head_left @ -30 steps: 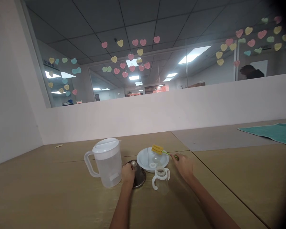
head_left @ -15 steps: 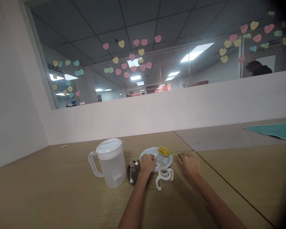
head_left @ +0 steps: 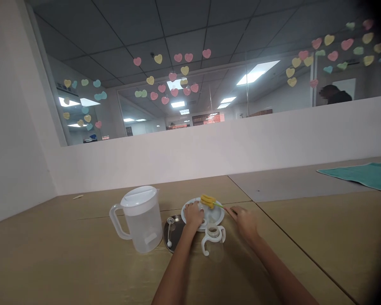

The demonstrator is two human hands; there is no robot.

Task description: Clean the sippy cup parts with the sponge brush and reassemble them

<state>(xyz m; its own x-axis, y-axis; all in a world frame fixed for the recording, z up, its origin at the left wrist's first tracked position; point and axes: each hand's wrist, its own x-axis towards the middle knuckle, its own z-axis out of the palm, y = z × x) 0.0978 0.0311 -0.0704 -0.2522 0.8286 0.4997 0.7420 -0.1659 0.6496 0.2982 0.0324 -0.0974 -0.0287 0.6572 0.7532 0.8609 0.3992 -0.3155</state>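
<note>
My right hand (head_left: 246,222) is closed on the thin green handle of a bottle brush with a yellow sponge head (head_left: 207,201). The sponge lies over the far part of a shallow white bowl (head_left: 221,217). Inside the bowl's left side is my left hand (head_left: 193,214), fingers curled down; what they grip is hidden. A small white ring-shaped part (head_left: 204,222) shows beside its fingers. Just in front of the bowl stands a clear baby bottle (head_left: 214,250) without a lid, its white two-handled collar (head_left: 213,234) around the neck.
Left of my left arm is a dark round tray (head_left: 174,233) with a white straw piece (head_left: 169,232) on it. A lidded clear pitcher (head_left: 142,224) stands further left. A teal cloth (head_left: 365,174) lies at the far right. A white wall (head_left: 178,156) bounds the table's back.
The whole view has shifted slightly, so things appear further left. The yellow sponge has moved a little left over the bowl with my right hand. My left hand's fingers have changed pose within the bowl.
</note>
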